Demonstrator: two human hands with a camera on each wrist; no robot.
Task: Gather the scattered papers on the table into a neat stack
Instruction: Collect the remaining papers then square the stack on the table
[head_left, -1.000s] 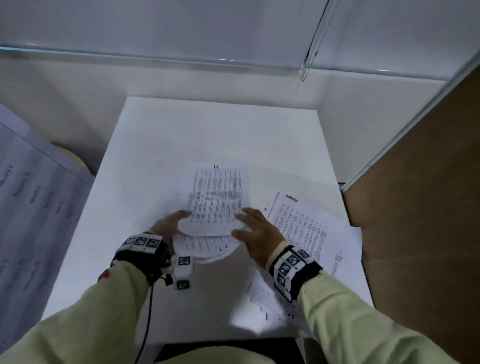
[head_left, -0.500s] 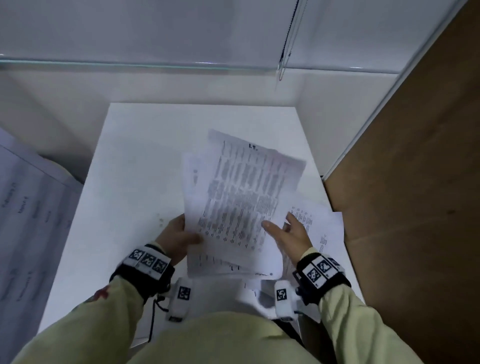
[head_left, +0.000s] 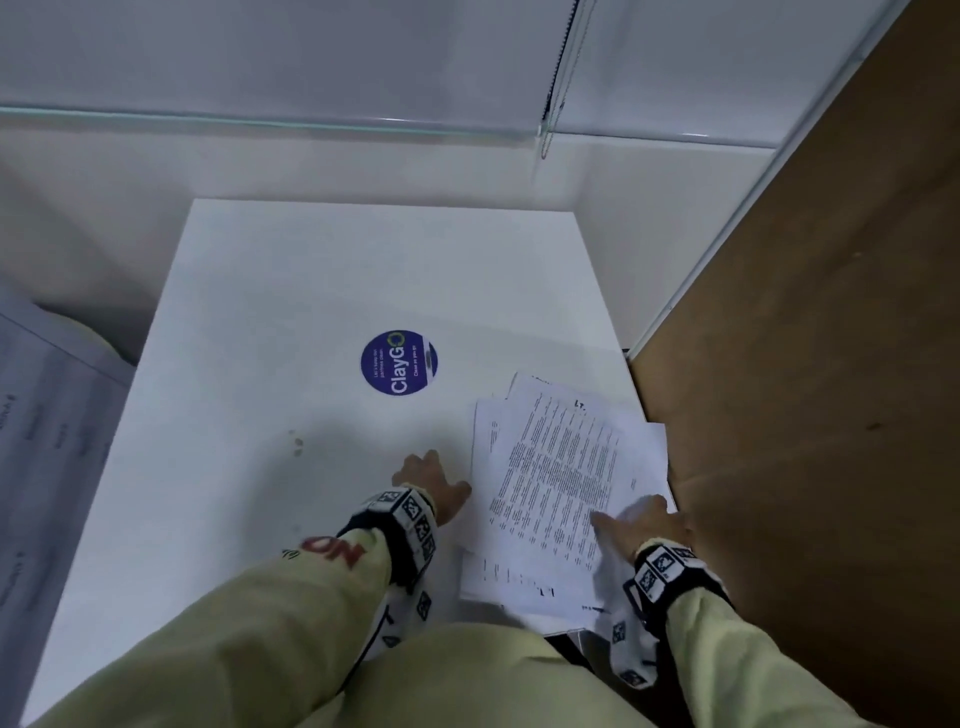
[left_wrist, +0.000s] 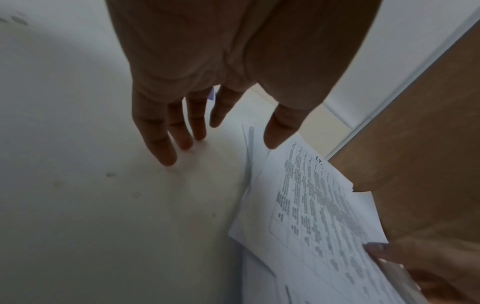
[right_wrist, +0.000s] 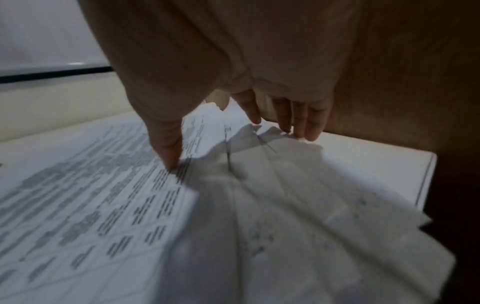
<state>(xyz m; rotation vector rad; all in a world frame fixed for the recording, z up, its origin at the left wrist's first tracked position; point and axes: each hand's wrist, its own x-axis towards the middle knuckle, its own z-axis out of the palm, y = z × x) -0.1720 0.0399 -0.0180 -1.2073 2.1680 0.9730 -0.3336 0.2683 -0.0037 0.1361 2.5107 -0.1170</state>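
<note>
The papers (head_left: 561, 478) lie in a loose, fanned pile at the near right corner of the white table (head_left: 322, 291), with the sheets skewed against one another and their edges unaligned. The top sheet is covered in columns of small print; some lower sheets stick out toward me past the near edge of the table. My right hand (head_left: 644, 525) is on the near right part of the pile. The thumb presses down on the printed top sheet, and the other fingers (right_wrist: 303, 123) are stretched out straight and touch the sheets' far edge, so this hand is spread flat rather than clamped on anything. My left hand (head_left: 431, 480) rests just left of the pile, with its fingers (left_wrist: 161, 144) straight and spread on the bare tabletop, holding nothing. Its thumb reaches toward the pile's left edge, but I cannot tell whether it touches. Farther out on the table, left of the pile, sits a round blue sticker (head_left: 399, 362) reading "ClayGo". A brown wooden panel (head_left: 810, 364) stands along the table's right side, close beside the papers.
</note>
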